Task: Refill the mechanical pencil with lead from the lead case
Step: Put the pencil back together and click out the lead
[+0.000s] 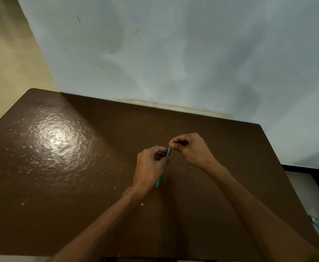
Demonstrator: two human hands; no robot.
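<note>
A teal mechanical pencil [159,180] is gripped in my left hand [148,166] above the brown table [64,167]. It runs steeply, its upper end poking out near my fingertips and its lower end showing below my palm. My right hand [189,148] hovers just right of the upper end, thumb and forefinger pinched together at the pencil's tip. Whatever they pinch is too small to make out. No lead case is in view.
The table's far edge meets a pale blue wall [173,53]. Bright glare lies on the table's left part. Right of the table there is a pale floor with a dark strip [306,170] and a small teal scrap [314,220].
</note>
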